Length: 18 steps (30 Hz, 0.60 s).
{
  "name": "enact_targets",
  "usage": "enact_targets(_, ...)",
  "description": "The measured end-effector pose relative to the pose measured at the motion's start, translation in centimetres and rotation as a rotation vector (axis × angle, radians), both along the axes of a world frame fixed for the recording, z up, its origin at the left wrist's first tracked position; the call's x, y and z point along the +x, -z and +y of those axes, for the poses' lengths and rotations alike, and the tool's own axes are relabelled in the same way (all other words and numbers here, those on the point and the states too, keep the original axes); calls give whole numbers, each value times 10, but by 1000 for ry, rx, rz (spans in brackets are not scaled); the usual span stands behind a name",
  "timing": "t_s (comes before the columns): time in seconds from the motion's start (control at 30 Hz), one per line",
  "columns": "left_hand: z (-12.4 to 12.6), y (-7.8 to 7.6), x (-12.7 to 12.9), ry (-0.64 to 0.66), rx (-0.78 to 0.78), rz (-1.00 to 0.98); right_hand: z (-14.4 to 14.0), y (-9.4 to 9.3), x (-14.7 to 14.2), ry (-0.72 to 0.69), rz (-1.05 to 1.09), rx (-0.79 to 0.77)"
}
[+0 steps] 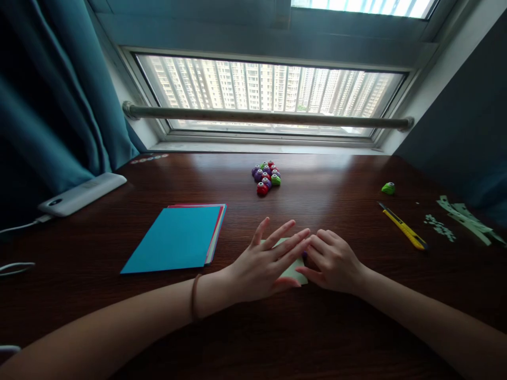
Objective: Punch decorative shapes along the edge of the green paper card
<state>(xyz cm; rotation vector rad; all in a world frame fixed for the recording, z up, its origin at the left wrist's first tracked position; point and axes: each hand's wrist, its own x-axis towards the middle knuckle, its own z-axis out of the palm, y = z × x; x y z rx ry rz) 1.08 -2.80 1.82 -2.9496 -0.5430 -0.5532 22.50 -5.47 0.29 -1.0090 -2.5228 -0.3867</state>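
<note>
A small, thin, pale green paper sheet (292, 270) lies flat on the glossy dark wood-grain desk (336, 338), mostly hidden under both hands. The left hand (263, 266) rests on it with fingers (277, 235) spread and flat; the right hand (335, 261) presses its curled fingers together on the sheet's right edge. Smooth coloured card lies stacked (178, 237) to the left. No writing is legible.

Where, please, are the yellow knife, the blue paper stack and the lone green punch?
yellow knife (403, 227), head view, middle of its handle
blue paper stack (176, 239), head view, centre of the top sheet
green punch (388, 188), head view, top of its body
</note>
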Motion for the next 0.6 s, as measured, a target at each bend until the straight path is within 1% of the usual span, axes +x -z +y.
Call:
enact_targets(0.07,1,-1,10,-12,-64,43,1,0,-1,-35,-22,8)
enact_targets(0.13,3,1,19,-6,-103,68,1,0,-1,-50,-47,19)
enact_targets(0.23,3,8,28,6,-77,86,-1,0,-2,-17,-176,46)
enact_targets(0.37,0,13,31,-5,-15,75,-8,-2,-5,54,-402,34)
enact_targets(0.47,-1,11,29,0,-24,88,-11,-7,-9,78,-451,-6)
enact_targets(0.6,-1,7,29,1,-33,107,-12,-14,-14,99,-466,-63)
